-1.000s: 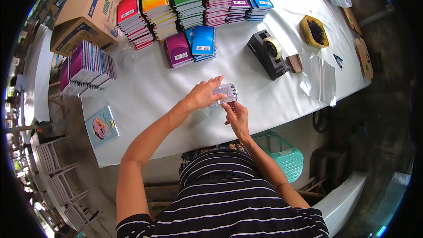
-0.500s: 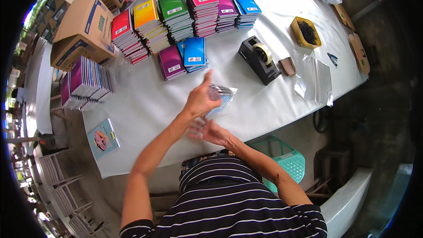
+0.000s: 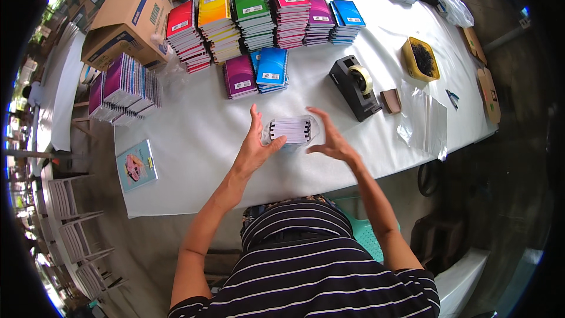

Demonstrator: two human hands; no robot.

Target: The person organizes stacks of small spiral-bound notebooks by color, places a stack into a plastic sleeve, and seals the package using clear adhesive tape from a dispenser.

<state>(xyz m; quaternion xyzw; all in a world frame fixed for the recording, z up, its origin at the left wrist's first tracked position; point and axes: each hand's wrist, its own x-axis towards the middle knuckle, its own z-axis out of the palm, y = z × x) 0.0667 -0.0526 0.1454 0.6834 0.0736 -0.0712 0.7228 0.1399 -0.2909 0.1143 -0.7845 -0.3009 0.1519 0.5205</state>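
A small stack of spiral notebooks (image 3: 291, 132) in a clear plastic bag stands on the white-covered table in front of me, page edges and black coils facing up. My left hand (image 3: 255, 148) is at its left side with fingers apart, the thumb lying over the near left corner of the stack. On the other side my right hand (image 3: 334, 141) is spread in a curve beside the bag, and a slight gap seems to separate it from the notebooks. Beyond them lie a purple notebook pile (image 3: 240, 76) and a blue notebook pile (image 3: 272, 69).
Tall notebook stacks (image 3: 253, 9) in several colours line the back. A black tape dispenser (image 3: 355, 88), clear plastic bags (image 3: 425, 121), a yellow tub (image 3: 421, 59) and pliers (image 3: 452, 99) lie right. Left are a cardboard box (image 3: 126, 20), purple notebooks (image 3: 125, 88) and a teal illustrated book (image 3: 136, 165).
The bagged notebooks have gone from tilted in my left hand to standing on the table. My right hand has moved from below them up to their right side.
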